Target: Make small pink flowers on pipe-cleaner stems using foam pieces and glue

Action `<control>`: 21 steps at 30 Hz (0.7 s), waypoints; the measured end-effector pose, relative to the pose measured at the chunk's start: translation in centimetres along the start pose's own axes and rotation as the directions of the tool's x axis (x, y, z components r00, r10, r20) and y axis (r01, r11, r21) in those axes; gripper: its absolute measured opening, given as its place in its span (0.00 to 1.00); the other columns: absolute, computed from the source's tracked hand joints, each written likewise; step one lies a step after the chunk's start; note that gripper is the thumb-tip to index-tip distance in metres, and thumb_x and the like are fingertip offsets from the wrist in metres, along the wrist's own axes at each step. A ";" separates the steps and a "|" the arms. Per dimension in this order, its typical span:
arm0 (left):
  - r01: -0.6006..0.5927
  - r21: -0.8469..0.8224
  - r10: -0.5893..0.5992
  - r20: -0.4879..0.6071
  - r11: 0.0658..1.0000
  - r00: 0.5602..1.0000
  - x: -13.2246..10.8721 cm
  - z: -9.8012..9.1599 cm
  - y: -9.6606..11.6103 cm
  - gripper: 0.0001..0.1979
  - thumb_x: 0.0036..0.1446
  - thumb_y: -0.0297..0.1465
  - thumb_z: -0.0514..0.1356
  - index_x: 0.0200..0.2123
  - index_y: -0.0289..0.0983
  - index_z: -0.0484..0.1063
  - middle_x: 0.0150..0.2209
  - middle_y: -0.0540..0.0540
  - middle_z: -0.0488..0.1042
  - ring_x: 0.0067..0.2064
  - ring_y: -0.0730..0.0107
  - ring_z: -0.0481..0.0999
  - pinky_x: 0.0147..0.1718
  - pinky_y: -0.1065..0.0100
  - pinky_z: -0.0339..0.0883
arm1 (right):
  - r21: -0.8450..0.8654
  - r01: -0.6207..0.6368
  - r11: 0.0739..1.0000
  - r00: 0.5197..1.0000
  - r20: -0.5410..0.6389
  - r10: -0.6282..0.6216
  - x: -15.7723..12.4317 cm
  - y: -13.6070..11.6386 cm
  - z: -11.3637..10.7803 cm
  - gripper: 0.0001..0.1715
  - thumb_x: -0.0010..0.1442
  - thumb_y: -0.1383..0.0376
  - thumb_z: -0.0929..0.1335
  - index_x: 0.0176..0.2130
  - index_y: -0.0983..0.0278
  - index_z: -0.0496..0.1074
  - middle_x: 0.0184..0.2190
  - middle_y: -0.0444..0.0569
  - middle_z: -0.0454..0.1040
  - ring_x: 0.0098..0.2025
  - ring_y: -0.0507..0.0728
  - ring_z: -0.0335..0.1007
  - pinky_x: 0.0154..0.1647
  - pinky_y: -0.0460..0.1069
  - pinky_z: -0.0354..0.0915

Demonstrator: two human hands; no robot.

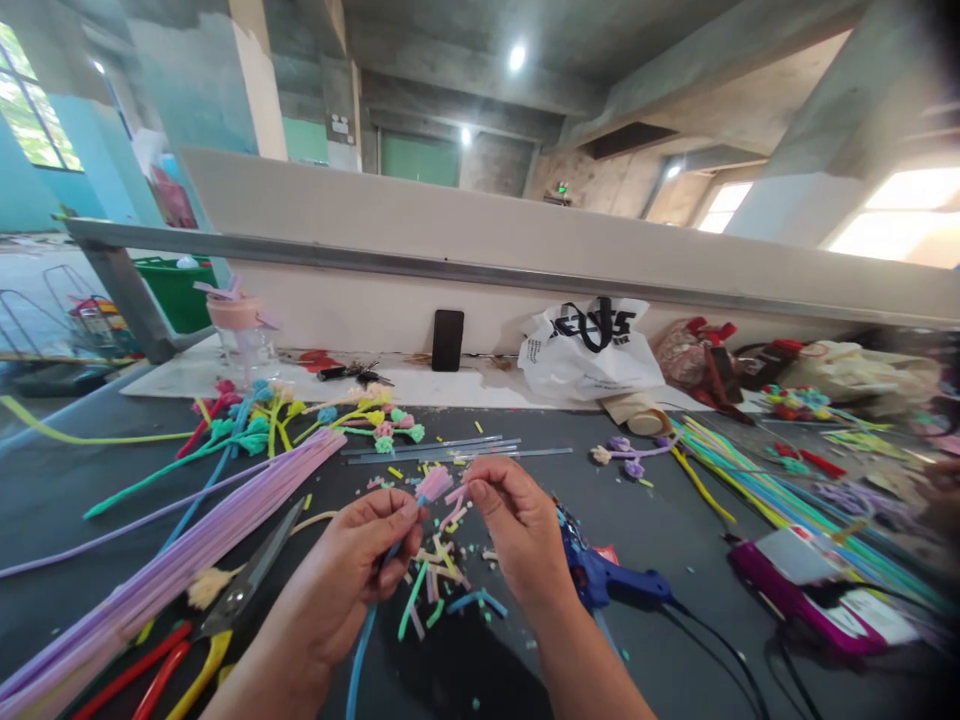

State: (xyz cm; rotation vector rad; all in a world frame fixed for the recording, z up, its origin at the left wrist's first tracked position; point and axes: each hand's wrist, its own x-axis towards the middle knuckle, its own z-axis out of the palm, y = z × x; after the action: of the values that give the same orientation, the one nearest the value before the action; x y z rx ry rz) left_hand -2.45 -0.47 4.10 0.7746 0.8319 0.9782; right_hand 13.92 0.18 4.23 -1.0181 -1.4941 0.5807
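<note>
My left hand (360,555) is closed on a blue pipe cleaner stem (360,650) topped with a small pink fuzzy flower (433,483). Just to its right, my right hand (517,525) pinches a pink pipe cleaner piece (455,496) at the flower head. Both hands hover over the dark table (675,520), above scattered short cut bits (442,580) of coloured pipe cleaner.
A purple pipe cleaner bundle (187,550) and scissors (240,590) lie left. Finished flowers (315,415) sit behind. A blue glue gun (607,575) lies right of my hands, with coloured stems (772,490), a pink box (810,590), a white bag (589,350) and a phone (448,340).
</note>
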 end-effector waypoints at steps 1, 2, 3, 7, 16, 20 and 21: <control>0.002 -0.002 -0.002 -0.002 1.000 1.000 0.0 0.0 0.0 0.09 0.51 0.33 0.60 0.25 0.34 0.65 0.20 0.53 0.65 0.15 0.87 0.52 0.14 0.77 0.36 | -0.010 0.020 1.000 1.000 0.003 -0.020 0.0 0.0 0.0 0.06 0.57 0.65 0.65 0.29 0.63 0.70 0.30 0.46 0.70 0.34 0.53 0.65 0.38 0.47 0.61; 0.003 -0.008 -0.003 -0.001 1.000 1.000 0.0 0.0 -0.1 0.09 0.51 0.33 0.60 0.25 0.34 0.65 0.20 0.53 0.65 0.15 0.87 0.52 0.14 0.77 0.36 | -0.025 0.029 0.999 1.000 0.000 -0.029 0.1 0.1 -0.1 0.07 0.58 0.65 0.64 0.29 0.63 0.70 0.29 0.46 0.70 0.34 0.53 0.65 0.37 0.47 0.61; 0.006 -0.018 -0.005 0.007 1.000 1.000 0.1 0.0 0.0 0.09 0.52 0.32 0.60 0.26 0.34 0.65 0.20 0.53 0.64 0.15 0.88 0.52 0.14 0.77 0.36 | -0.056 0.028 0.998 1.000 -0.007 -0.029 0.2 0.2 -0.1 0.08 0.58 0.65 0.64 0.29 0.63 0.70 0.29 0.45 0.69 0.33 0.53 0.65 0.36 0.46 0.61; 0.003 -0.088 0.001 0.046 0.996 0.999 0.1 -0.4 0.1 0.06 0.52 0.31 0.59 0.27 0.34 0.66 0.20 0.54 0.63 0.15 0.87 0.51 0.13 0.78 0.37 | -0.408 0.061 0.911 0.984 0.176 0.013 0.4 1.6 0.1 0.12 0.59 0.66 0.62 0.28 0.64 0.71 0.26 0.45 0.71 0.30 0.52 0.66 0.34 0.45 0.59; -0.005 -0.095 0.013 0.081 0.995 0.997 0.1 -0.8 0.2 0.09 0.47 0.30 0.63 0.25 0.33 0.65 0.19 0.55 0.61 0.15 0.87 0.51 0.12 0.81 0.39 | -0.689 0.117 0.715 0.944 0.301 0.137 -0.5 -2.2 -0.9 0.15 0.55 0.73 0.62 0.38 0.61 0.75 0.30 0.46 0.78 0.33 0.53 0.71 0.38 0.47 0.60; -0.029 -0.087 0.036 0.085 0.996 0.996 0.1 -1.2 0.2 0.07 0.49 0.29 0.61 0.27 0.33 0.66 0.19 0.55 0.60 0.15 0.87 0.51 0.11 0.81 0.40 | -0.758 0.092 0.646 0.962 0.234 0.138 -1.2 -3.9 -6.7 0.19 0.54 0.75 0.60 0.43 0.61 0.71 0.41 0.46 0.75 0.43 0.53 0.68 0.45 0.47 0.60; -0.032 -0.089 0.041 0.092 0.995 0.995 0.1 -1.2 0.1 0.06 0.49 0.29 0.61 0.27 0.33 0.66 0.19 0.55 0.60 0.15 0.87 0.51 0.11 0.81 0.40 | -0.825 0.042 0.564 0.954 0.202 0.223 -1.6 -3.5 -8.4 0.21 0.54 0.76 0.59 0.44 0.62 0.70 0.42 0.48 0.74 0.44 0.54 0.68 0.47 0.48 0.59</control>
State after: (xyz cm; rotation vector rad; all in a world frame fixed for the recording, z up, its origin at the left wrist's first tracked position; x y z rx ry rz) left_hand -3.52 -0.06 3.60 0.7563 0.6916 0.9971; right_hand 20.98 -4.54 7.91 -1.8107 -2.0514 0.0351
